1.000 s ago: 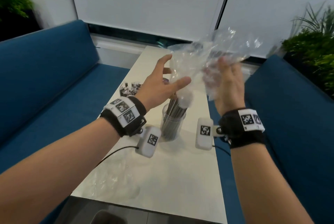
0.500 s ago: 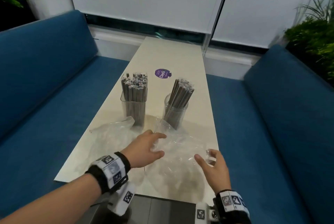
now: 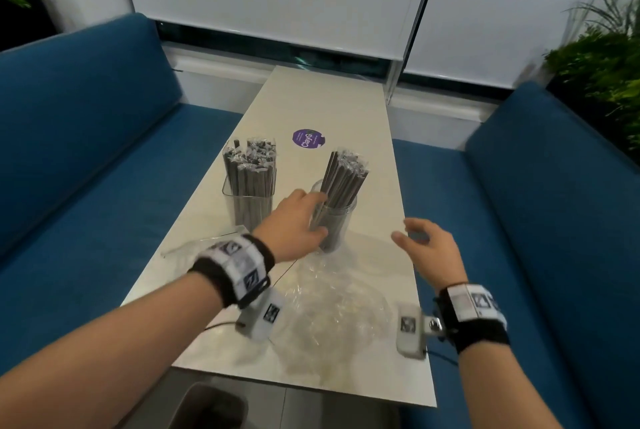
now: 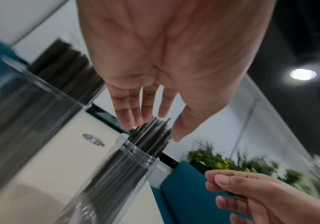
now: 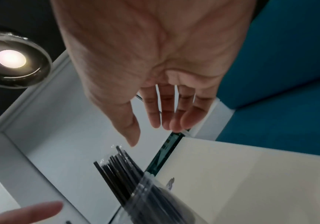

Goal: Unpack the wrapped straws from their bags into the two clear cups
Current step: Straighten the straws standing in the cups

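Two clear cups stand mid-table, each packed with wrapped dark straws: a square cup (image 3: pixel 247 201) on the left and a round cup (image 3: pixel 335 226) on the right. My left hand (image 3: pixel 317 213) is open, its fingers spread around the round cup's left side near the rim; I cannot tell whether it touches. In the left wrist view the left hand (image 4: pixel 153 130) shows straight fingers just above the straw tops (image 4: pixel 151 136). My right hand (image 3: pixel 407 231) hovers open to the right of the round cup, apart from it and holding nothing. The right wrist view shows the right hand (image 5: pixel 151 134) relaxed above the straws (image 5: pixel 120 169).
An empty crumpled clear bag (image 3: pixel 334 310) lies on the white table (image 3: pixel 377 158) under my wrists, and another bag (image 3: pixel 194 250) lies at the left edge. A purple sticker (image 3: pixel 308 139) sits behind the cups. Blue sofas (image 3: pixel 86 137) flank the table. A bin (image 3: pixel 207 408) stands below the near edge.
The clear bag that both hands held up a second ago now lies flat on the table. Both hands have let go of it and moved forward to either side of the round cup.
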A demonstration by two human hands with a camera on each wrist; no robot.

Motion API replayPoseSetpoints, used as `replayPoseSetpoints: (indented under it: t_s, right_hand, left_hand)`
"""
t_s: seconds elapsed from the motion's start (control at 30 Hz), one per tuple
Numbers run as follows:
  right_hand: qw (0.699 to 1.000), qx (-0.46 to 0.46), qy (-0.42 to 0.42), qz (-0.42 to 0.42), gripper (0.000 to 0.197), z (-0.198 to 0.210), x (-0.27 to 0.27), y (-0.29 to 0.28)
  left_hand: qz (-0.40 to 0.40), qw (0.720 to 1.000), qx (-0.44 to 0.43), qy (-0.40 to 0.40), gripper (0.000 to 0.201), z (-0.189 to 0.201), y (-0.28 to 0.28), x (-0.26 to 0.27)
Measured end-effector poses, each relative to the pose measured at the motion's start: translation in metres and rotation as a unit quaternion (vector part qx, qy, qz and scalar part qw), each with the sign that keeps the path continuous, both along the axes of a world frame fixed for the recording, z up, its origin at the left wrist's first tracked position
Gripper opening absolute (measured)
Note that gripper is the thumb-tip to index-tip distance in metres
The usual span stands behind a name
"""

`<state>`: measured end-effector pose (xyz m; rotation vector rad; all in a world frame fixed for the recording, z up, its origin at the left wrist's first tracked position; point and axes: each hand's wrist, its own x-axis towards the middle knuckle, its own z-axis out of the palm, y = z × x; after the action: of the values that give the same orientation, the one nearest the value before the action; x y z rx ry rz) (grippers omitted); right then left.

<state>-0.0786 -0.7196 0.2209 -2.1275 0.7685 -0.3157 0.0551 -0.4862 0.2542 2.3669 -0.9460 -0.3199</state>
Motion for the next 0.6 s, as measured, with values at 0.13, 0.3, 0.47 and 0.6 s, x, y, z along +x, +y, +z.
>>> replayPoseSetpoints:
  t_s: [0.13,0.3,0.47,0.6]
  right_hand:
    - [0.992,0.014,0.048,0.112,0.099,0.02,0.067,-0.01]
    - [0.974,0.025,0.067,0.216,0.119,0.018,0.13,-0.013]
    - [0.962,-0.023,-0.007,0.273,0.037,0.029,0.155,-0.018]
    - [0.977,0.011,-0.085,0.196,0.023,0.039,0.159,-0.022]
  left_hand:
    - [0.065,0.996,0.004,0.062,0.096,0.013,-0.047,0.054]
    - [0.078,0.991,0.03,0.104,0.126,0.006,-0.085,0.09]
    - [0.049,0.99,-0.014,0.129,0.06,-0.004,-0.089,0.104]
    - [0.083,0.981,-0.055,0.166,0.06,-0.006,-0.083,0.108]
